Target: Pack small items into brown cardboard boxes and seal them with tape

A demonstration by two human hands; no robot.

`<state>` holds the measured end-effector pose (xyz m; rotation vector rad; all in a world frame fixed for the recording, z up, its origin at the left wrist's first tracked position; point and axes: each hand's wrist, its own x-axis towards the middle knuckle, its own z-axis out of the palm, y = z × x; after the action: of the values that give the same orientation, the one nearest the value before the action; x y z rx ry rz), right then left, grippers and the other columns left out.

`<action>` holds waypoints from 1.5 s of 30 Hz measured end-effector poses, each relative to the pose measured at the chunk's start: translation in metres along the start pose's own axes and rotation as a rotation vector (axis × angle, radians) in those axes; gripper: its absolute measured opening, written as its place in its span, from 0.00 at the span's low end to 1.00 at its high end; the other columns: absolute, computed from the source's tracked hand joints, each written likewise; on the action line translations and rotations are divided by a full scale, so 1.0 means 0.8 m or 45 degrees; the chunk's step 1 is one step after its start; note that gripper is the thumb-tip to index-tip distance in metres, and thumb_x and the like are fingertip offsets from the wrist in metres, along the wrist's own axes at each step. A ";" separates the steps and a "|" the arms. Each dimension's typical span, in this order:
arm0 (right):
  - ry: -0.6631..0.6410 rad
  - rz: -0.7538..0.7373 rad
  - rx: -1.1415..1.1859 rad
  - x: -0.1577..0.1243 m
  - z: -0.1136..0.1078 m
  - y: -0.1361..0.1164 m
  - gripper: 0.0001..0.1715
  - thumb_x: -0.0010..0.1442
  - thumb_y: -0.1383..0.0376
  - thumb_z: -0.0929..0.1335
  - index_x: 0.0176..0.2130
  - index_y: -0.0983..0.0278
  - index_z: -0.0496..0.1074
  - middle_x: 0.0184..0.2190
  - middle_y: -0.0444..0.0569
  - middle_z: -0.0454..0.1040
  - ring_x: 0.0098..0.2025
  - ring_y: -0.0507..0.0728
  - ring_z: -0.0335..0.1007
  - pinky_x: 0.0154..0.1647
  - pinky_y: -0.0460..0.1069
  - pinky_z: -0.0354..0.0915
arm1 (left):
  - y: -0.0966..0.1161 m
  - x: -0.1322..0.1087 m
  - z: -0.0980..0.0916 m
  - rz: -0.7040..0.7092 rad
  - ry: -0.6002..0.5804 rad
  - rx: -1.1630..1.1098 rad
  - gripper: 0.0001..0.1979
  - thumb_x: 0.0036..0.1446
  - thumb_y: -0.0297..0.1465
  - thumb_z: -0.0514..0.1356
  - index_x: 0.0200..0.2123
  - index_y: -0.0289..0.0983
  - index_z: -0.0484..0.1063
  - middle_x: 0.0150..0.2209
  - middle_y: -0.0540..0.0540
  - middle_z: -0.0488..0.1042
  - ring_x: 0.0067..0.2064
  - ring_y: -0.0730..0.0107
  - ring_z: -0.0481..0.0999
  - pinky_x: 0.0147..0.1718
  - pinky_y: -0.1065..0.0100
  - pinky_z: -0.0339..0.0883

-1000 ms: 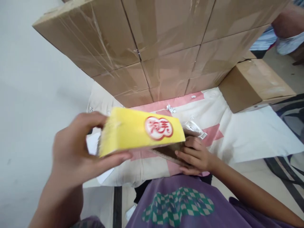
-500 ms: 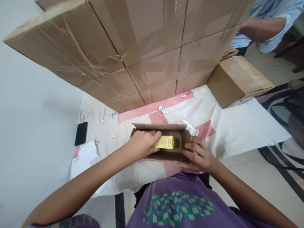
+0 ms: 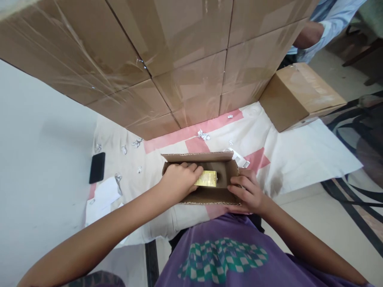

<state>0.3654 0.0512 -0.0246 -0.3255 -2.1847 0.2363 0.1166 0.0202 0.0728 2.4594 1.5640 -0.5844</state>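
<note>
In front of my body stands a small cardboard box [image 3: 221, 196] with its top open and the far flap raised. My left hand [image 3: 183, 180] reaches into it from the left, fingers closed round a small yellow carton [image 3: 208, 179] lying lengthwise inside. The carton's left part is hidden under the hand. At the box's right end, my right hand [image 3: 247, 192] grips the wall, fingers over the rim and on the inside. The thumb side is partly out of sight.
Large taped cardboard boxes [image 3: 191, 71] are stacked at the back. A separate carton [image 3: 302, 95] stands to the right, near a person's arm [image 3: 311, 35]. On the cloth lie a black phone [image 3: 97, 168], white papers [image 3: 104, 197], crumpled foil bits [image 3: 203, 134] and a white object [image 3: 238, 158].
The view has shifted slightly. The yellow carton sits a little farther left and deeper under my left hand. My right hand keeps its hold on the box's end.
</note>
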 end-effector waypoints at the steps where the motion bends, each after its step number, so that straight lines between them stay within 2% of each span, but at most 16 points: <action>1: 0.006 0.012 0.005 -0.001 0.001 0.000 0.19 0.62 0.51 0.71 0.45 0.62 0.71 0.38 0.53 0.72 0.43 0.62 0.66 0.43 0.60 0.68 | 0.000 0.001 0.000 -0.002 0.002 0.003 0.16 0.57 0.38 0.67 0.45 0.37 0.71 0.42 0.45 0.79 0.41 0.54 0.80 0.27 0.61 0.65; 7: 0.034 0.069 0.043 -0.003 0.005 0.000 0.19 0.64 0.51 0.69 0.45 0.63 0.70 0.38 0.54 0.71 0.42 0.62 0.66 0.44 0.61 0.66 | -0.002 0.005 -0.004 -0.029 -0.002 0.003 0.14 0.59 0.38 0.66 0.45 0.37 0.71 0.42 0.46 0.78 0.41 0.54 0.80 0.26 0.61 0.65; 14: 0.032 0.069 0.053 0.003 0.003 0.001 0.19 0.65 0.51 0.68 0.47 0.62 0.69 0.38 0.54 0.71 0.42 0.62 0.65 0.43 0.61 0.66 | 0.002 0.009 -0.004 0.000 -0.017 -0.006 0.15 0.59 0.38 0.66 0.45 0.36 0.71 0.42 0.43 0.79 0.40 0.53 0.80 0.26 0.63 0.64; 24: 0.017 0.054 0.032 -0.001 0.005 0.002 0.22 0.67 0.50 0.65 0.47 0.67 0.68 0.39 0.57 0.70 0.42 0.63 0.64 0.42 0.61 0.66 | 0.005 0.014 -0.002 0.002 -0.028 0.007 0.14 0.60 0.37 0.65 0.45 0.35 0.71 0.41 0.41 0.79 0.39 0.53 0.80 0.26 0.62 0.65; 27: 0.040 0.066 0.043 0.000 0.005 0.002 0.23 0.67 0.50 0.66 0.48 0.66 0.69 0.38 0.56 0.70 0.42 0.63 0.65 0.43 0.61 0.66 | 0.008 0.015 0.001 0.009 -0.025 0.008 0.17 0.58 0.40 0.67 0.44 0.35 0.72 0.40 0.42 0.80 0.38 0.52 0.81 0.26 0.62 0.66; 29: 0.044 0.093 0.066 -0.004 0.007 0.002 0.25 0.66 0.49 0.67 0.50 0.65 0.69 0.39 0.56 0.71 0.42 0.63 0.66 0.43 0.61 0.66 | 0.006 0.012 0.000 0.022 0.044 -0.014 0.23 0.57 0.47 0.66 0.46 0.35 0.73 0.40 0.42 0.80 0.37 0.53 0.81 0.25 0.61 0.66; 30: 0.043 0.116 0.080 -0.007 0.008 0.002 0.26 0.64 0.49 0.68 0.52 0.64 0.69 0.40 0.55 0.72 0.43 0.63 0.66 0.44 0.62 0.67 | 0.003 0.007 -0.001 0.040 0.132 -0.030 0.26 0.58 0.51 0.64 0.47 0.35 0.73 0.41 0.42 0.81 0.37 0.54 0.81 0.26 0.61 0.67; 33: 0.088 0.203 0.095 -0.018 0.011 0.000 0.34 0.59 0.53 0.74 0.60 0.60 0.66 0.45 0.55 0.71 0.46 0.64 0.69 0.45 0.62 0.70 | -0.015 -0.021 -0.001 0.092 0.573 -0.132 0.26 0.63 0.51 0.59 0.52 0.37 0.71 0.45 0.42 0.81 0.41 0.57 0.81 0.34 0.61 0.72; 36: 0.198 0.292 0.081 -0.026 0.013 -0.003 0.47 0.56 0.58 0.76 0.68 0.57 0.58 0.52 0.57 0.69 0.51 0.65 0.70 0.49 0.63 0.72 | -0.041 -0.060 0.016 -0.087 1.000 -0.412 0.20 0.67 0.47 0.56 0.52 0.40 0.71 0.46 0.43 0.80 0.46 0.59 0.80 0.44 0.61 0.73; 37: 0.185 0.305 0.093 -0.026 0.012 -0.003 0.48 0.57 0.58 0.76 0.69 0.58 0.56 0.53 0.58 0.70 0.52 0.65 0.70 0.50 0.63 0.72 | -0.047 -0.072 0.027 -0.186 1.091 -0.550 0.22 0.66 0.49 0.55 0.53 0.41 0.70 0.46 0.42 0.79 0.47 0.58 0.80 0.44 0.61 0.73; 38: 0.133 0.309 0.120 -0.025 0.012 -0.003 0.47 0.58 0.57 0.75 0.69 0.60 0.56 0.54 0.59 0.71 0.53 0.66 0.70 0.51 0.63 0.72 | -0.052 -0.083 0.041 -0.255 1.116 -0.695 0.26 0.66 0.54 0.52 0.54 0.41 0.70 0.48 0.41 0.79 0.48 0.57 0.79 0.45 0.59 0.74; 39: 0.053 0.310 0.159 -0.024 0.011 -0.003 0.44 0.60 0.56 0.74 0.69 0.62 0.57 0.53 0.60 0.74 0.53 0.66 0.70 0.52 0.63 0.71 | -0.054 -0.091 0.055 -0.274 1.055 -0.834 0.32 0.65 0.57 0.48 0.57 0.41 0.68 0.50 0.39 0.78 0.51 0.54 0.79 0.46 0.57 0.74; 41: -0.102 0.321 0.238 -0.019 0.011 -0.001 0.38 0.64 0.53 0.71 0.67 0.63 0.61 0.50 0.59 0.77 0.54 0.66 0.70 0.51 0.62 0.71 | -0.051 -0.100 0.084 -0.204 0.825 -1.048 0.37 0.64 0.60 0.42 0.63 0.41 0.63 0.55 0.37 0.77 0.56 0.52 0.77 0.53 0.53 0.73; 43: -0.156 0.364 0.303 -0.014 0.014 0.000 0.34 0.66 0.55 0.69 0.66 0.61 0.62 0.47 0.56 0.79 0.54 0.65 0.71 0.51 0.60 0.71 | -0.041 -0.101 0.108 -0.141 0.655 -1.161 0.32 0.69 0.54 0.43 0.67 0.44 0.58 0.57 0.38 0.76 0.60 0.54 0.75 0.58 0.51 0.69; 45: -0.113 0.464 0.330 -0.009 0.019 -0.002 0.36 0.65 0.60 0.70 0.68 0.60 0.59 0.50 0.55 0.76 0.55 0.64 0.70 0.53 0.61 0.70 | -0.028 -0.095 0.124 -0.221 0.676 -1.210 0.26 0.71 0.44 0.48 0.69 0.47 0.53 0.58 0.40 0.76 0.61 0.57 0.74 0.61 0.51 0.67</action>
<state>0.3574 0.0465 -0.0384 -0.5729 -2.1367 0.7408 0.0448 -0.0670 0.0157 1.7834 1.6610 0.7197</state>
